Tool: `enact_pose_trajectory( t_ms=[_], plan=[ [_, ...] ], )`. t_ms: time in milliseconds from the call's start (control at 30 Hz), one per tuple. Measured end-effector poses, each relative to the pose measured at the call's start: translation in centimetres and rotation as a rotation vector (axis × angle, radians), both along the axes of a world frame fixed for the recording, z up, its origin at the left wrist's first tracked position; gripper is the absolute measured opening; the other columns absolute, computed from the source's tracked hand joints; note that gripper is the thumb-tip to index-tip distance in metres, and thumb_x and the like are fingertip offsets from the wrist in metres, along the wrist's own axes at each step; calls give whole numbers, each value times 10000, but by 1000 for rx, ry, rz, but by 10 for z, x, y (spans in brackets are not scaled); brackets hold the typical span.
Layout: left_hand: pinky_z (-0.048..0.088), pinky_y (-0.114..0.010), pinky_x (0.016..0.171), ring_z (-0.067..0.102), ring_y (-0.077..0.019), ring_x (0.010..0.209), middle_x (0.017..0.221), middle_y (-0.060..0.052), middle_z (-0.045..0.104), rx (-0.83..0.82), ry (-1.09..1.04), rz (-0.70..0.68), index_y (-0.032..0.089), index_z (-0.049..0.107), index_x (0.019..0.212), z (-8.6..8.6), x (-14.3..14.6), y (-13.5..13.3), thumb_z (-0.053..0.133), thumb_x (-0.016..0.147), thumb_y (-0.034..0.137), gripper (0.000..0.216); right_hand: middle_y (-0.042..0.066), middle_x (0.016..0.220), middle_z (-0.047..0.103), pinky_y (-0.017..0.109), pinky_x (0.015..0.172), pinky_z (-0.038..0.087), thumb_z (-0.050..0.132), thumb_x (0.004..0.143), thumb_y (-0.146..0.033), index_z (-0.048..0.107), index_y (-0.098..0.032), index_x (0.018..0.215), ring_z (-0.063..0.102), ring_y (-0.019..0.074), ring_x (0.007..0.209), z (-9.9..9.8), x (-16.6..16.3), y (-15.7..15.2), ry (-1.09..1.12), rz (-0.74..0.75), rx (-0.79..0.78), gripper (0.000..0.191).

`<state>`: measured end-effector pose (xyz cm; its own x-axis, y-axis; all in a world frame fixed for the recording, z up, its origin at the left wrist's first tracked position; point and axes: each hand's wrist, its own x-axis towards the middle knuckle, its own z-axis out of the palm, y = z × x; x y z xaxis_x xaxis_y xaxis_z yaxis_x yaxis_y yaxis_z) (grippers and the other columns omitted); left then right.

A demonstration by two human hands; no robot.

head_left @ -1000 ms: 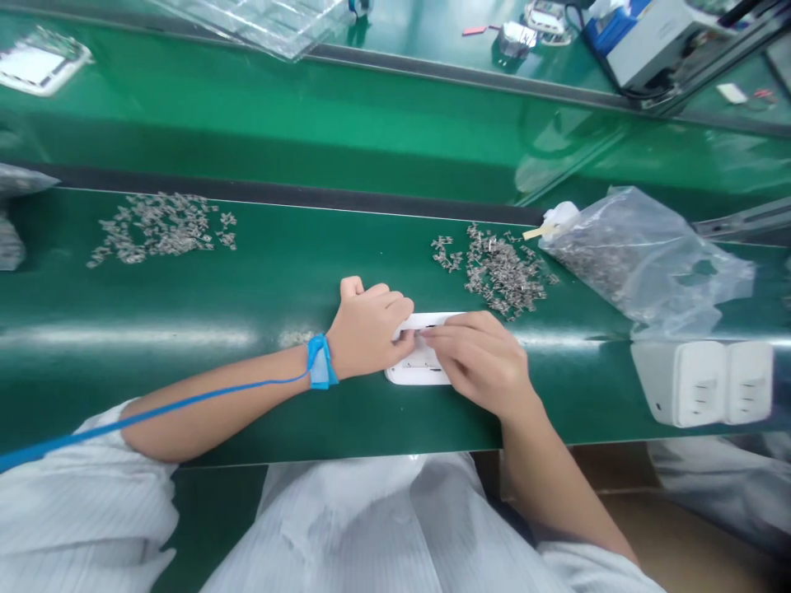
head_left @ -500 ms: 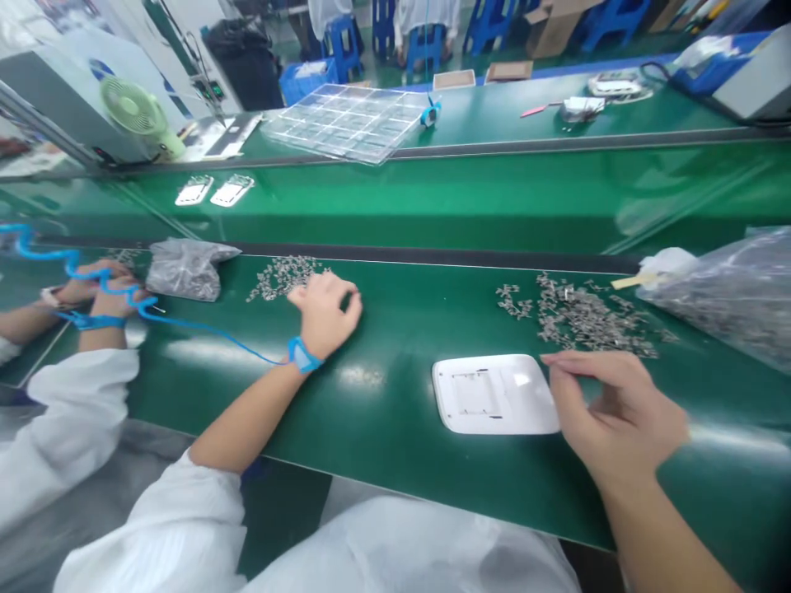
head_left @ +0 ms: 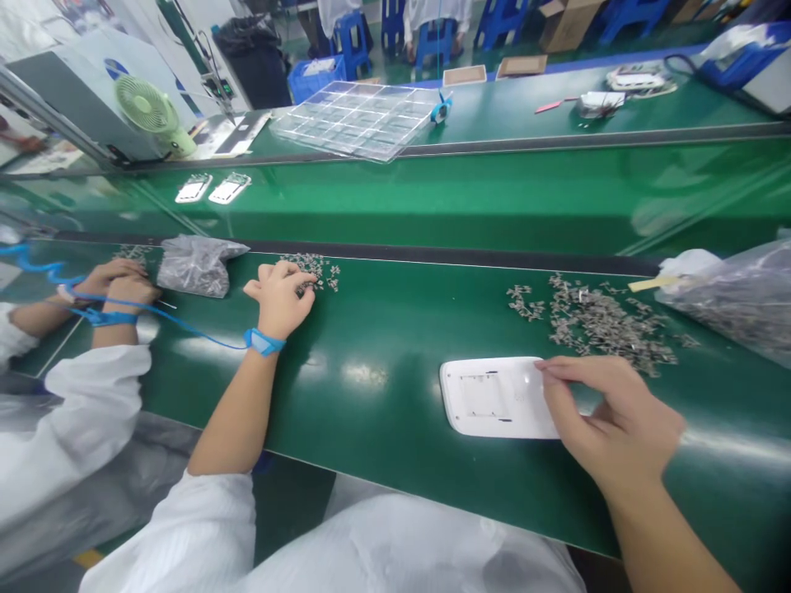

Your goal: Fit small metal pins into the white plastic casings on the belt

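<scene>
My left hand (head_left: pixel 281 301), a blue wrist strap (head_left: pixel 264 342) around its wrist, reaches over a pile of small metal pieces (head_left: pixel 325 268) at the back of the bench. Its fingers are apart, with the index finger and thumb touching the pile's near side. A white plastic cover (head_left: pixel 522 408) with rounded corners lies flat in front of me. Over its upper right corner, my right hand (head_left: pixel 609 416) is closed, thumb and index finger pinched together. Whatever sits between those fingertips is too small to make out.
Another heap of metal pieces (head_left: pixel 599 321) lies beyond my right hand, beside a large plastic bag (head_left: pixel 735 288). A smaller bag (head_left: pixel 201 265) stands left of my left hand. At far left are a co-worker's hands (head_left: pixel 129 288). A raised green ledge (head_left: pixel 432 189) runs behind.
My left hand has moved left, its index finger and thumb now at the pile. My right hand's pinched fingertips have shifted slightly inward over the white cover's corner.
</scene>
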<state>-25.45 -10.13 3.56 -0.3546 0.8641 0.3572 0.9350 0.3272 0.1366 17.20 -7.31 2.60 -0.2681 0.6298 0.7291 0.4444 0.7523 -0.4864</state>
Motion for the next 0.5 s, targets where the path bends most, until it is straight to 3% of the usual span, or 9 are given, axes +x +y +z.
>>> enact_pose_trajectory(
  t_ms=[100,300,400,500],
  plan=[
    [234,-467,843,449,-322,1141,1126,-72,655,-39,18,-50,302,793,933,-3,0,0,641,901,343,161,17,837,742,347,673,557,712,763,-3,694,-214,916,707,196,755,0,-2,0,-15,4,-4,262],
    [247,-474,845,455,-314,1133,1105,-82,669,-74,12,-79,227,748,819,-3,6,1,605,915,267,177,12,841,745,342,678,567,711,777,-15,693,-220,924,710,189,749,0,-3,2,-26,15,7,253],
    [292,-466,888,508,-286,1119,1074,-67,667,25,-91,-126,220,714,826,3,16,1,623,906,285,138,17,829,744,371,684,567,718,766,-23,696,-229,915,715,213,757,1,1,2,8,-13,1,255],
    [377,-421,924,577,-224,1057,1028,-55,656,191,-268,-221,220,691,857,10,44,0,612,919,317,139,38,851,746,411,704,555,716,773,-34,697,-251,935,710,240,775,8,1,-4,67,-103,-31,272]
  ],
)
